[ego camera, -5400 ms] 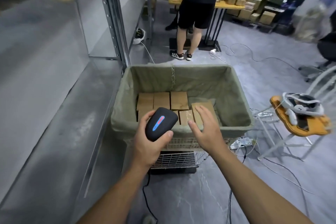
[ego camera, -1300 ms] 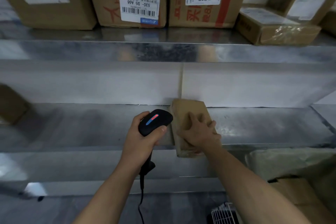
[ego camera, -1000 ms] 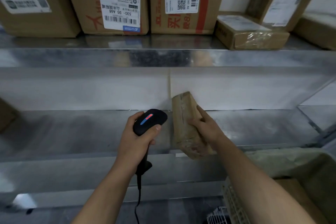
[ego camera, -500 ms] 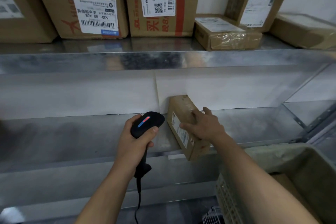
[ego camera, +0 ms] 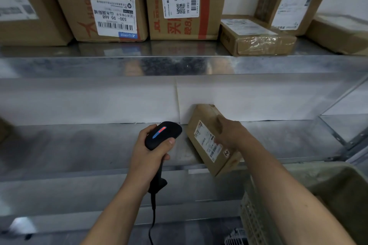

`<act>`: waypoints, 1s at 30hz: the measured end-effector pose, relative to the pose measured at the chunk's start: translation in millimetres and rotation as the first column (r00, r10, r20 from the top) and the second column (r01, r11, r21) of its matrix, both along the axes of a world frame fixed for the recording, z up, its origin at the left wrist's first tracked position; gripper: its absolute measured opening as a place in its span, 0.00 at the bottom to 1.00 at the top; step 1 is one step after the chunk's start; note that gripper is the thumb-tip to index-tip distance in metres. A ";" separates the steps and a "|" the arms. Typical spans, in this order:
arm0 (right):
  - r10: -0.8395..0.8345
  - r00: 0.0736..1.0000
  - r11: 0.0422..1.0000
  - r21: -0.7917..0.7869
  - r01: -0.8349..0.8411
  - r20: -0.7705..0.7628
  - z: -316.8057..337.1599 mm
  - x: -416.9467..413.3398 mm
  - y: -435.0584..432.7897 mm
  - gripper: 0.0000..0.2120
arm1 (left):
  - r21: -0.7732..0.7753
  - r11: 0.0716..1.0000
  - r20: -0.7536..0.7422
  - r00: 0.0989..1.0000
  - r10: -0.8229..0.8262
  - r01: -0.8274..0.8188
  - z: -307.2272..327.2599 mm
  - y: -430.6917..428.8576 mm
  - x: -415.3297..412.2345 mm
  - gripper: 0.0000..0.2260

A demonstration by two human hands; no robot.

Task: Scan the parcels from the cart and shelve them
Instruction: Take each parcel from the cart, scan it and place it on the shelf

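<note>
The parcel (ego camera: 207, 141) is a small, flat brown cardboard box. It stands tilted on its long edge on the middle metal shelf (ego camera: 79, 145), its far corner against the white back wall and its near corner over the shelf's front lip. A white printed label with barcodes covers its left face. The right hand (ego camera: 229, 135) grips it from above, fingers (ego camera: 216, 141) curled over the upper edge onto the label.

Just left of the parcel, the left hand (ego camera: 147, 157) is wrapped round the handle of a smooth, rounded black scanner (ego camera: 162, 135) with a red-and-blue light strip; its cable (ego camera: 153, 215) hangs below.

Above the parcel, a shiny galvanised upper shelf (ego camera: 179, 63) carries larger labelled cardboard boxes (ego camera: 179, 2) and a low box wrapped in crinkled clear tape (ego camera: 256, 40).

Below and right of the parcel is the cart (ego camera: 253, 221), a plastic lattice lined with olive cloth.
</note>
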State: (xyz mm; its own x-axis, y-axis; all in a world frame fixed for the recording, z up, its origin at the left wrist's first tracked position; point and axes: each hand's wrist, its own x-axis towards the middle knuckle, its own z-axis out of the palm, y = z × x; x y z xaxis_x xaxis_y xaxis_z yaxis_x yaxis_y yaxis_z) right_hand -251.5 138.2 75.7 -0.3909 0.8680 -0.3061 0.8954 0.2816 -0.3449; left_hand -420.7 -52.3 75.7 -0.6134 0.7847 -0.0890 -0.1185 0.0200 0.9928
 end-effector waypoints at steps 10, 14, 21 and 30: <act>-0.179 0.842 0.972 -0.226 0.071 -0.508 -13.4 9.9 -19.7 0.47 | 0.007 0.999 0.018 0.999 0.044 -0.044 -4.5 -18.8 0.8 0.19; -0.223 0.734 0.960 -0.276 0.051 -0.641 -20.1 -1.9 -45.0 0.51 | 0.016 0.998 0.017 0.998 0.053 -0.053 -8.3 -34.0 -0.9 0.19; -0.215 0.601 0.959 -0.282 -0.019 -0.770 -27.9 -35.8 -93.2 0.52 | 0.009 0.999 0.022 0.999 0.038 -0.039 -6.8 -77.6 -27.5 0.20; -0.129 0.486 0.979 -0.190 -0.078 -0.865 -33.3 -90.1 -169.3 0.45 | -0.017 0.999 0.006 0.999 0.052 -0.052 0.4 -155.2 -78.9 0.27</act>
